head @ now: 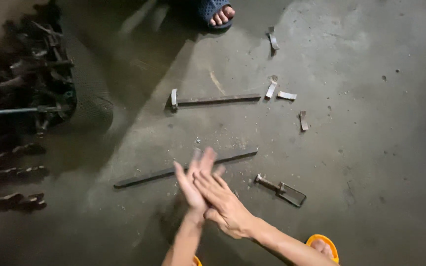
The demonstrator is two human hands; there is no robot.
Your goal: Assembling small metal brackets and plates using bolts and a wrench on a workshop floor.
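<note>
Far left of the frame we note a dark heap of metal clamp parts (pixel 35 74), one threaded rod poking out of it, with three ridged dark pieces (pixel 11 180) lying on the concrete floor (pixel 371 162) below. Lower centre, our left hand (pixel 193 184) and right hand (pixel 225 204) meet palm against palm, fingers spread and blurred; they hold nothing, and we judge them to be rubbing or dusting off between handling steps. Directly beyond the fingertips lies a long flat metal bar (pixel 186 168), running aslant from lower left to centre; whether the fingertips touch it or only overlap it in view we cannot tell. A second bar with a bent end piece (pixel 215 99) lies above it, well apart from the hands. Just right of the hands sits a bolt with a rectangular loop (pixel 282 189), near but untouched. Any pickup would first call for the palms to part and one hand to close on a piece. Upper right of centre, short metal strips (pixel 284 93) lie scattered. Another person's sandalled foot (pixel 218 12) shows at the top edge.
</note>
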